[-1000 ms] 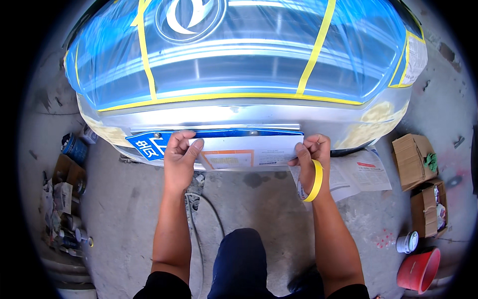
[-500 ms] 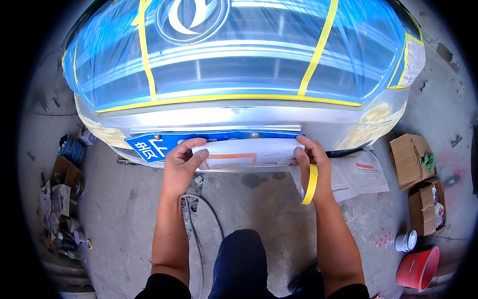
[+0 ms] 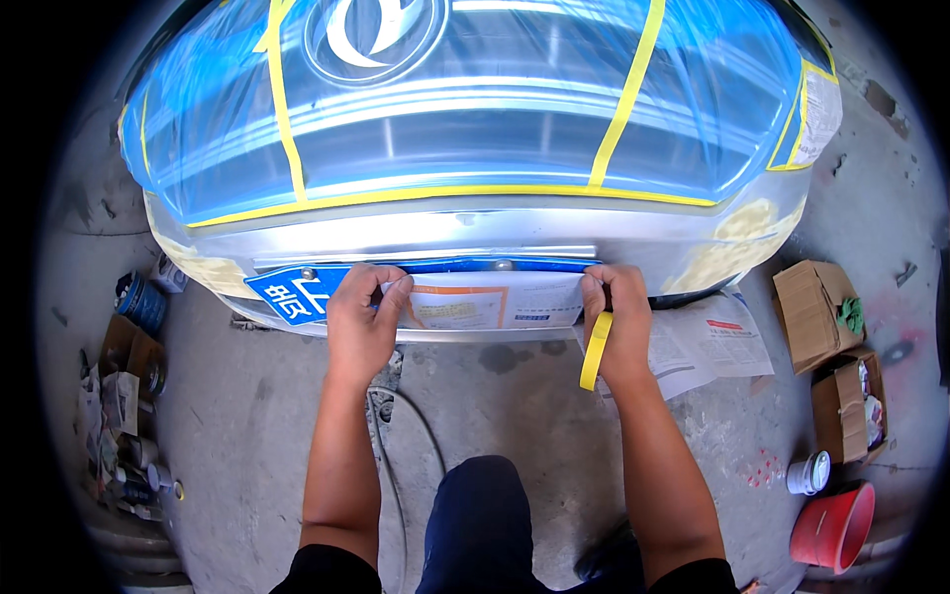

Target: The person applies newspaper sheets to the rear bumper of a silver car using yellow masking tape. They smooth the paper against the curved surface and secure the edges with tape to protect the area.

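Note:
A printed sheet of paper point(image 3: 495, 303) is stretched between my two hands over the blue license plate point(image 3: 287, 294) on the car bumper. My left hand point(image 3: 366, 322) pinches the sheet's left end between thumb and fingers. At the other end my right hand point(image 3: 621, 322) grips the upper right corner. Yellow tape point(image 3: 596, 351), seen edge-on, hangs at the right hand; how it is carried is hidden. The plate's left part and a strip along its top show, with bolts; the paper covers the rest.
Above the bumper point(image 3: 416, 233), blue plastic film point(image 3: 445, 144) covers the car, bordered by yellow tape. Newspaper point(image 3: 708, 342) lies on the floor at right, beyond it cardboard boxes point(image 3: 811, 307), a paint can point(image 3: 809, 473) and a red bucket point(image 3: 833, 527). Cans and boxes line the left; a hose point(image 3: 421, 426) crosses the floor.
The paper has tilted flatter against the plate, showing more of its printed face. My right hand has shifted slightly left, and the yellow tape has swung left with it.

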{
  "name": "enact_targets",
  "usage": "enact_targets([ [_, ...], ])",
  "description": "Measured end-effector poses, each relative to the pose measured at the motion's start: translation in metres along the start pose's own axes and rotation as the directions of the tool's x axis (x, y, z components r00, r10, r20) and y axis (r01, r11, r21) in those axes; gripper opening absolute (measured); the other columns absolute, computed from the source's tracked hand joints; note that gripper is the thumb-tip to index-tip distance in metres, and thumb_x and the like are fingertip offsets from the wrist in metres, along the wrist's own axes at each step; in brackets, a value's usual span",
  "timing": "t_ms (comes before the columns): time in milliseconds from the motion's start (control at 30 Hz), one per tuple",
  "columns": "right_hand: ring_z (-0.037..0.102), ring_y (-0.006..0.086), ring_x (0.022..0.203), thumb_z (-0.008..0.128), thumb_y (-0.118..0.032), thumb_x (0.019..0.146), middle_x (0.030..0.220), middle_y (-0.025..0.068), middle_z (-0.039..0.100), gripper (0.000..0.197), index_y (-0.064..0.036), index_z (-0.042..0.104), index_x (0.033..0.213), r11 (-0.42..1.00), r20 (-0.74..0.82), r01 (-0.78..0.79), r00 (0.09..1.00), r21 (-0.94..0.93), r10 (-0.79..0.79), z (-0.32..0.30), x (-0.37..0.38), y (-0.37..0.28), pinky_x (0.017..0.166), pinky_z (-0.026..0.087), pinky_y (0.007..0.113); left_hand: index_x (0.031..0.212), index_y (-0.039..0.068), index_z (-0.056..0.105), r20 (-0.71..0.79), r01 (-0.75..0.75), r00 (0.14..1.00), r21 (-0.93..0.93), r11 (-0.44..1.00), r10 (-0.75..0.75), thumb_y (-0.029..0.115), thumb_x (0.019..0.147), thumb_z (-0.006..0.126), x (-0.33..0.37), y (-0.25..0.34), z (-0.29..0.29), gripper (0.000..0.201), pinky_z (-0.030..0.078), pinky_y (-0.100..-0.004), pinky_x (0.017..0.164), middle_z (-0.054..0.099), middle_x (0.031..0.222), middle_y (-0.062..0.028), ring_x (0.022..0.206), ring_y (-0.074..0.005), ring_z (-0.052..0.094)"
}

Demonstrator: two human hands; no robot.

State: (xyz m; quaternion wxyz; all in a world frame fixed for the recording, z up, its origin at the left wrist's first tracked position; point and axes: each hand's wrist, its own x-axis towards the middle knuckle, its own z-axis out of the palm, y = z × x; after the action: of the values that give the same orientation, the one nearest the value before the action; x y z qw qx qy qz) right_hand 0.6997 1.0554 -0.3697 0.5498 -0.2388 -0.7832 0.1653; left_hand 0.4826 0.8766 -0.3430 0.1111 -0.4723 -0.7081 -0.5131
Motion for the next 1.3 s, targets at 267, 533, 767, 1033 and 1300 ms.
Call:
enact_targets([
  [267, 0.058, 0.0201, 0.067, 0.067, -0.003, 0.092, 0.087, 0.0116, 0.056, 0.012, -0.0009, 0.056, 0.096, 0.995, 0.012, -0.006, 1.000, -0.095, 0.007, 0.004, -0.001, 0.003, 0.059, 0.048, 0.032, 0.086, 0.000, 0.065, -0.102, -0.032, 0.994, 0.098, 0.995, 0.042, 0.008, 0.086, 0.073, 0.001, 0.004, 0.011, 0.011, 0.048, -0.0341, 0.060, 0.062, 0.079, -0.0125, 0.065, -0.0239, 0.059],
  [533, 0.063, 0.0305, 0.068, 0.073, -0.020, 0.090, 0.083, 0.0103, 0.061, 0.022, -0.0073, 0.055, 0.091, 0.981, -0.032, -0.108, 0.994, -0.158, 0.105, 0.008, 0.003, 0.001, 0.061, 0.051, 0.040, 0.088, 0.002, 0.063, -0.244, -0.041, 0.967, 0.144, 0.989, 0.076, 0.007, 0.077, 0.081, 0.001, -0.007, 0.013, 0.022, 0.046, -0.0343, 0.060, 0.060, 0.074, -0.0096, 0.063, -0.0224, 0.057],
  [767, 0.058, 0.0252, 0.057, 0.074, -0.021, 0.090, 0.067, 0.0093, 0.059, 0.027, -0.0070, 0.051, 0.087, 0.955, 0.040, -0.292, 0.955, -0.056, 0.294, 0.000, 0.010, -0.001, 0.057, 0.048, 0.036, 0.086, 0.003, 0.060, -0.138, -0.030, 0.988, 0.299, 0.954, 0.075, 0.008, 0.081, 0.076, -0.005, 0.001, 0.009, 0.017, 0.047, -0.0363, 0.063, 0.062, 0.077, -0.0106, 0.068, -0.0268, 0.061],
  [1033, 0.042, 0.0079, 0.055, 0.072, -0.011, 0.092, 0.061, 0.0024, 0.049, 0.026, -0.0035, 0.048, 0.086, 0.984, 0.008, -0.176, 0.984, 0.011, 0.176, 0.003, 0.011, 0.005, 0.050, 0.039, 0.026, 0.097, -0.003, 0.059, -0.307, -0.035, 0.940, 0.350, 0.936, 0.150, 0.015, 0.085, 0.074, -0.014, 0.015, 0.048, 0.027, 0.051, -0.0395, 0.075, 0.063, 0.090, -0.0168, 0.080, -0.0307, 0.062],
  [1300, 0.051, 0.0224, 0.052, 0.076, -0.017, 0.088, 0.062, 0.0090, 0.056, 0.029, -0.0063, 0.050, 0.083, 0.955, 0.057, -0.292, 0.955, 0.048, 0.290, 0.000, 0.012, 0.002, 0.053, 0.046, 0.035, 0.104, -0.006, 0.047, -0.395, 0.190, 0.917, 0.323, 0.927, -0.050, 0.038, 0.068, 0.092, -0.014, 0.032, 0.078, 0.072, 0.041, -0.0413, 0.085, 0.047, 0.100, -0.0175, 0.097, -0.0303, 0.047],
])
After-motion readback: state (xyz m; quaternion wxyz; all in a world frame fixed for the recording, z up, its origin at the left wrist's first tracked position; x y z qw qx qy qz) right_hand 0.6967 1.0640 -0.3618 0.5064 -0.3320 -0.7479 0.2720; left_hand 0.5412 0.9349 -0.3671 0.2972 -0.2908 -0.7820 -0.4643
